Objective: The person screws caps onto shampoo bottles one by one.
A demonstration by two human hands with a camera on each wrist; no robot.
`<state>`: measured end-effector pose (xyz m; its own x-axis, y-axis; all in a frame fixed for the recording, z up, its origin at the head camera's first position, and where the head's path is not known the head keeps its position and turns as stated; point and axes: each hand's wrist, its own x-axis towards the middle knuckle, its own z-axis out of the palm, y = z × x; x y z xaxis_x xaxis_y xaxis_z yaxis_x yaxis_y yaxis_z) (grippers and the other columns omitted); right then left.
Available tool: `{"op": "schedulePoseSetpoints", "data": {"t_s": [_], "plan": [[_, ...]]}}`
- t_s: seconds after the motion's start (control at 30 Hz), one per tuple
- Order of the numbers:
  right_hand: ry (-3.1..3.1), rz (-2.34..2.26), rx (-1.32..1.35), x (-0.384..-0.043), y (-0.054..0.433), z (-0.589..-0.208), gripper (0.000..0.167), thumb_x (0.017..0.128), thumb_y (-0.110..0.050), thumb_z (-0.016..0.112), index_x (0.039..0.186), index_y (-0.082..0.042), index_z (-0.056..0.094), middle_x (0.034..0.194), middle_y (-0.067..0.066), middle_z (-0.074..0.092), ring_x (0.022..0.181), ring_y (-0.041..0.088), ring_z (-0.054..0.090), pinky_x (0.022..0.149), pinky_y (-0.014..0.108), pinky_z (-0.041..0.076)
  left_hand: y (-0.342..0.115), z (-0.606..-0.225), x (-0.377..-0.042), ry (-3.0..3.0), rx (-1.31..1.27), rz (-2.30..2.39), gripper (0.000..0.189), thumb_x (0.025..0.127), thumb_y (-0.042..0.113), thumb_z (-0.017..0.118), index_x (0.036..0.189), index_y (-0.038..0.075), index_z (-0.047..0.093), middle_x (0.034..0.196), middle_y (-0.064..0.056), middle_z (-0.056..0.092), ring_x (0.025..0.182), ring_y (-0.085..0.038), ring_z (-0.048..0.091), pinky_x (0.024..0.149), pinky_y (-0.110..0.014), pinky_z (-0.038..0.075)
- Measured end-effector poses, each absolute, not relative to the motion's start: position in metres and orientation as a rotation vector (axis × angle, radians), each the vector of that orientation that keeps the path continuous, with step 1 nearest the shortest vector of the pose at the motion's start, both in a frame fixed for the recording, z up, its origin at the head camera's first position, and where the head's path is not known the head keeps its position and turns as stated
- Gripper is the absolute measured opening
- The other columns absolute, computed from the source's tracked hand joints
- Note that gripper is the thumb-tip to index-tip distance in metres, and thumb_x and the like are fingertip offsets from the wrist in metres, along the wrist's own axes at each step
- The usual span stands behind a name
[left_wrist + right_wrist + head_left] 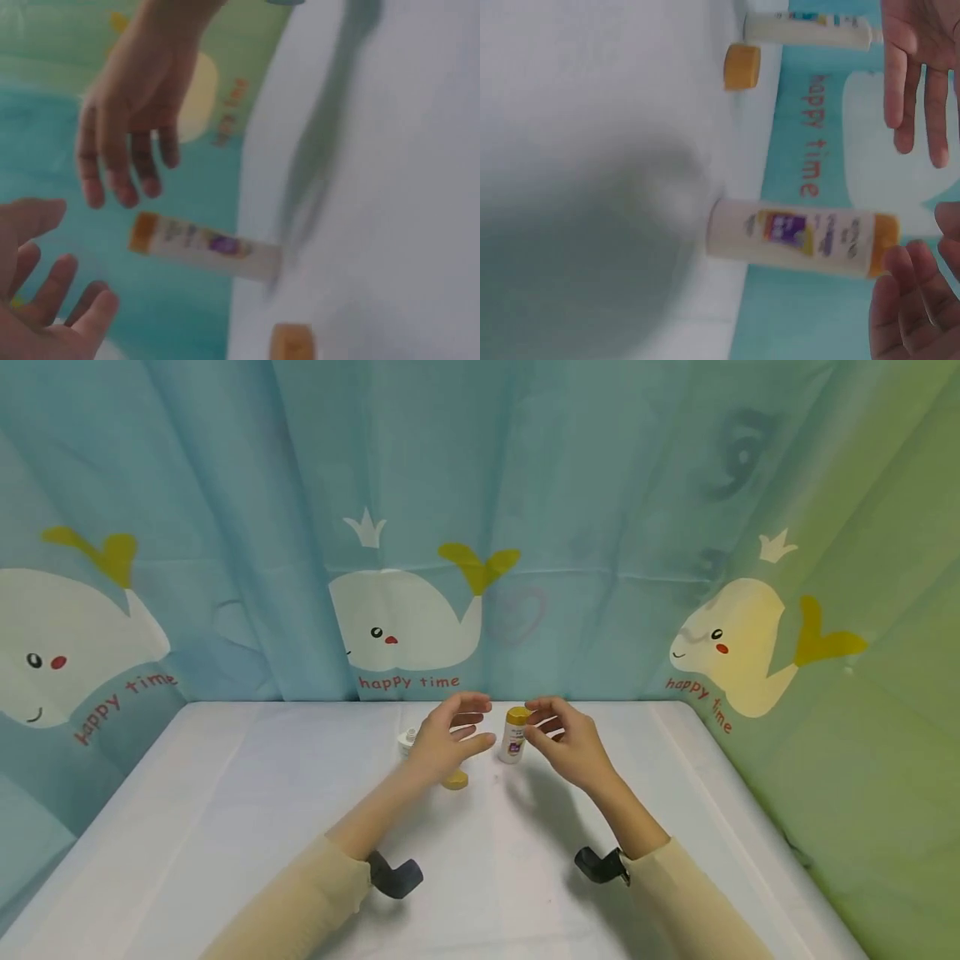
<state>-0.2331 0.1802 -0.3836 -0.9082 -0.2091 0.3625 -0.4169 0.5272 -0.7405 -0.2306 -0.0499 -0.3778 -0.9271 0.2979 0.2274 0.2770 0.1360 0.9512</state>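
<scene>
A white bottle with a gold cap [513,737] and a purple label patch stands upright on the table between the two hands. My right hand [572,743] hovers just right of it, its loosely bent fingertips near the cap; in the left wrist view they show a gap to it. To the left, my left hand [442,739] is raised with spread fingers and holds nothing. Behind it stands a second white bottle [810,30], uncapped, mostly hidden in the head view. A loose gold cap [455,780] lies on the table below the left hand.
A white-covered table [480,877] reaches back to a blue curtain [585,527] printed with whales. Green curtain fabric [885,793] runs along the right side. Dark wrist mounts [396,878] sit at both sleeves.
</scene>
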Motion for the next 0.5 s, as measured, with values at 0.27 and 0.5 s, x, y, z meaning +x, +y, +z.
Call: {"op": "schedulePoseSetpoints", "data": {"t_s": [0.27, 0.5], "plan": [[-2.542, 1.282, 0.750, -0.224, 0.159, -0.378, 0.039, 0.091, -0.012, 0.072, 0.129, -0.017, 0.063, 0.108, 0.003, 0.069, 0.093, 0.016, 0.071, 0.072, 0.033, 0.057, -0.092, -0.363, -0.208, 2.329, 0.581, 2.078, 0.045, 0.090, 0.008, 0.072, 0.132, 0.007, 0.054, 0.132, -0.014, 0.058, 0.126, -0.033, 0.055, 0.103, -0.037, 0.049], [-2.595, 1.283, 0.880, -0.217, 0.143, -0.382, 0.052, 0.086, -0.004, 0.075, 0.133, -0.020, 0.060, 0.116, 0.000, 0.067, 0.096, 0.015, 0.069, 0.077, 0.034, 0.057, -0.131, -0.365, -0.205, 2.421, 0.565, 2.116, 0.044, 0.091, 0.008, 0.072, 0.132, 0.006, 0.053, 0.131, -0.013, 0.058, 0.123, -0.028, 0.055, 0.102, -0.035, 0.049]]}}
